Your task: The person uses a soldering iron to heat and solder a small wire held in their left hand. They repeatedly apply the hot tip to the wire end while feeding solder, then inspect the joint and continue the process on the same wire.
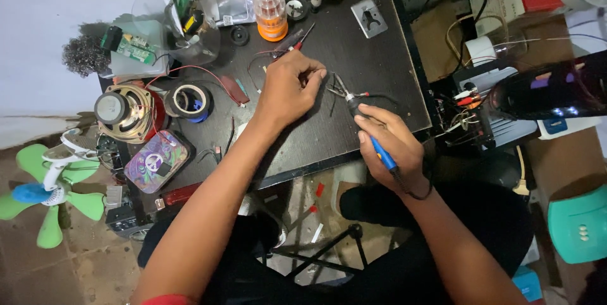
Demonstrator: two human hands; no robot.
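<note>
Evidently the right hand (387, 137) wraps the light, rigid soldering iron (373, 135) by its blue handle, well behind the tip, while the left hand (288, 87) pinches thin, floppy wires (338, 87) over the dark board (379, 71), best held near their ends.

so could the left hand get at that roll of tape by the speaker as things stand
Probably yes. The left hand is pinching wires mid-board, and the roll of tape lies flat to its left beside the speaker. Only thin red wire crosses the dark board between them, though the fingers are occupied.
</note>
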